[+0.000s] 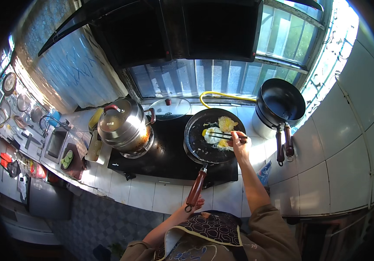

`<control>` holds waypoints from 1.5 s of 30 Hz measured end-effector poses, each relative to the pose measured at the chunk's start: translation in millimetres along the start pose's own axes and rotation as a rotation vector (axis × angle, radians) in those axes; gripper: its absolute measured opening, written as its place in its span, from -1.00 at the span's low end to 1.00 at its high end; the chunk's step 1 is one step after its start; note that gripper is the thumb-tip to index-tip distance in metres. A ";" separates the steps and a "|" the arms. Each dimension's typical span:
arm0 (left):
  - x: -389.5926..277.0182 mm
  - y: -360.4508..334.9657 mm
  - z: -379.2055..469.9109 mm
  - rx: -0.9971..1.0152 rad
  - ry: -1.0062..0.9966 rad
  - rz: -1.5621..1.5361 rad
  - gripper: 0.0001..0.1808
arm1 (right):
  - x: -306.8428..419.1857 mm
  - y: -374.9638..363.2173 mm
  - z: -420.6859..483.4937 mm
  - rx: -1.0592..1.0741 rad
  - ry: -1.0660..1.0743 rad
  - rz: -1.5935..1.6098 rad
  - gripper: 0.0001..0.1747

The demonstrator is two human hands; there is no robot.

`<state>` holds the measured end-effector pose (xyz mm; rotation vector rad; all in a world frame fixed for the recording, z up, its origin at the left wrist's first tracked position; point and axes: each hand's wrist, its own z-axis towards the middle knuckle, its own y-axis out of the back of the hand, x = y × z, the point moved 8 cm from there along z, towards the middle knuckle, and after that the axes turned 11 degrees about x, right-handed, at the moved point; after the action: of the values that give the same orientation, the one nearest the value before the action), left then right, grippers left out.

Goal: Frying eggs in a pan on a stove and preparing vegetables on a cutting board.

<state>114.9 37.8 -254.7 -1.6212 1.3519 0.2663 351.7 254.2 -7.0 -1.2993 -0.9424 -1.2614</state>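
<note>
My right hand [240, 146] grips a pair of dark chopsticks [222, 134], whose tips reach over a fried egg [211, 134] in a black frying pan [203, 150]. Another fried egg [227, 124] lies at the back of the pan, and more egg is partly hidden by the chopsticks and hand. The pan sits on a black gas stove [167, 166], its reddish wooden handle [196, 189] pointing towards me. My left hand [198, 204] is by the end of that handle, partly behind it; whether its fingers hold anything is not clear.
A steel steamer pot [125, 127] occupies the left burner, with a glass lid [170, 107] behind. Stacked black pans [279, 101] stand at right, near a yellow hose [226, 94]. Leftward are a cutting board [76, 163] with green slices [67, 159] and a sink [56, 143].
</note>
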 end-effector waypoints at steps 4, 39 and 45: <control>16.7 22.3 2.8 -0.061 0.004 -0.041 -0.76 | 15.8 -4.5 -7.6 -0.011 0.004 0.022 -0.79; -166.7 -110.0 -73.7 0.402 0.057 -0.281 -0.54 | 12.5 115.2 -29.3 -0.176 -0.146 0.112 -0.76; -172.8 -104.2 -76.6 0.388 0.066 -0.293 -0.54 | 30.0 105.6 -32.3 -0.069 -0.073 0.018 -0.78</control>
<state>110.9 79.2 -42.9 -1.4791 1.1118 -0.2150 453.8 203.6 3.0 -1.4131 -0.9432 -1.2488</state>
